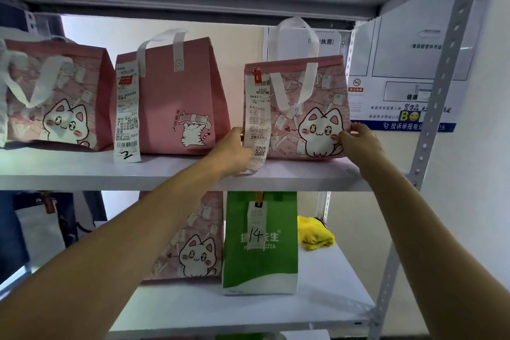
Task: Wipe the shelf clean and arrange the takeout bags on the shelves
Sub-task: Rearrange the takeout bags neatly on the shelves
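Three pink takeout bags stand on the upper white shelf (171, 174). The right one, a pink cat bag (309, 107) with white handles and a long receipt, is held at both lower sides: my left hand (234, 149) grips its left edge by the receipt, my right hand (358, 138) grips its right edge. A plain pink bag (176, 96) with a receipt stands in the middle and another cat bag (55, 96) at the left. On the lower shelf (331, 298) stand a pink cat bag (198, 243) and a green pizza bag (260, 246) marked 14.
A yellow cloth (316, 234) lies at the back right of the lower shelf. A grey perforated metal upright (430, 124) frames the right side. Notice posters (397, 63) hang on the wall behind. A dark bag (41, 229) sits lower left.
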{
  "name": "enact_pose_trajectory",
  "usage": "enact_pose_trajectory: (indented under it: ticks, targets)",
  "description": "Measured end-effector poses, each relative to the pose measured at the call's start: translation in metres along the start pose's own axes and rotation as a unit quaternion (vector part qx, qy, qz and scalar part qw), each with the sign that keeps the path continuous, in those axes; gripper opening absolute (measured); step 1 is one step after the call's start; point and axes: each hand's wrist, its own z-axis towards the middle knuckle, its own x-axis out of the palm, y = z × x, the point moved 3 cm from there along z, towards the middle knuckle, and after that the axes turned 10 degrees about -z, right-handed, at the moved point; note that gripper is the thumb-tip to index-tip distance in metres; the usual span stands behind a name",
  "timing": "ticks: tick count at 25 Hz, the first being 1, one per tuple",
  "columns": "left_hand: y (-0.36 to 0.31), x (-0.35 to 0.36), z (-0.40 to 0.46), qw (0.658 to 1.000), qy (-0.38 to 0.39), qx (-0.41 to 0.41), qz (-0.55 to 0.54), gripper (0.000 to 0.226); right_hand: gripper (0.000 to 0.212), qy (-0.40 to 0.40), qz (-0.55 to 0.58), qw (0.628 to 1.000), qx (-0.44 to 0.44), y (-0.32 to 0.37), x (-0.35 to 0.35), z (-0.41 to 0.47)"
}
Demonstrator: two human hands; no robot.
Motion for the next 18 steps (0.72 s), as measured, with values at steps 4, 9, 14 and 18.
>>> enact_pose_trajectory:
  ticks: [4, 9, 14, 18]
  targets:
    - [-0.002, -0.001, -0.016, 1.0, -0.005, 0.012, 0.011, 0.056, 0.048, -0.014, -0.066, 0.996, -0.051, -0.001, -0.006, -0.021]
    - [0.008, 0.002, -0.062, 0.994, -0.018, 0.098, 0.05, 0.06, 0.045, -0.067, -0.084, 0.986, -0.131, -0.015, -0.014, -0.065]
    - [0.022, 0.01, -0.118, 0.979, -0.044, 0.182, 0.075, 0.048, 0.04, -0.079, -0.049, 0.98, -0.178, -0.027, -0.003, -0.125]
    - [0.039, 0.014, -0.154, 0.977, -0.051, 0.19, 0.088, 0.042, 0.036, -0.073, -0.037, 0.976, -0.201, -0.041, 0.017, -0.176]
